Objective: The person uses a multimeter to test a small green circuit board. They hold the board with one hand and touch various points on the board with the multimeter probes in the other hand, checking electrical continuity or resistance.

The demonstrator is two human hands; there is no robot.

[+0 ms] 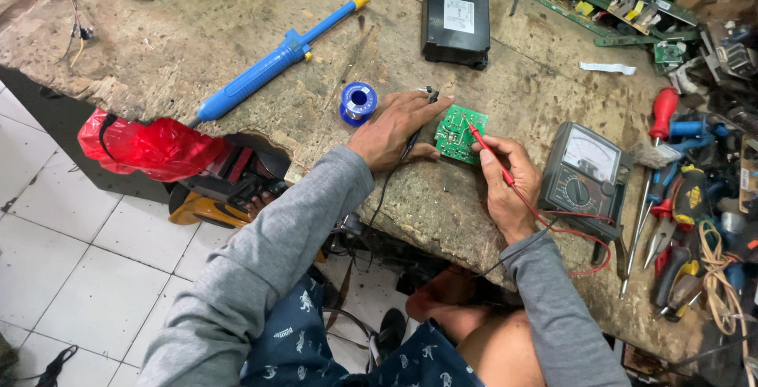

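Observation:
A small green circuit board (459, 133) lies on the worn workbench (237, 31). My left hand (392, 128) rests beside the board's left edge and grips a black probe (417, 136) whose tip reaches the board's top corner. My right hand (509, 184) holds a red probe (488, 152) with its tip touching the board's face. Red and black leads run from the probes to a grey analog multimeter (586, 174) just right of my right hand.
A blue desoldering pump (272, 63) and a blue solder spool (358, 103) lie left of the board. A black box (455, 24) sits behind it. Screwdrivers and pliers (679, 197) crowd the right side. A red plastic bag (146, 147) hangs under the bench edge.

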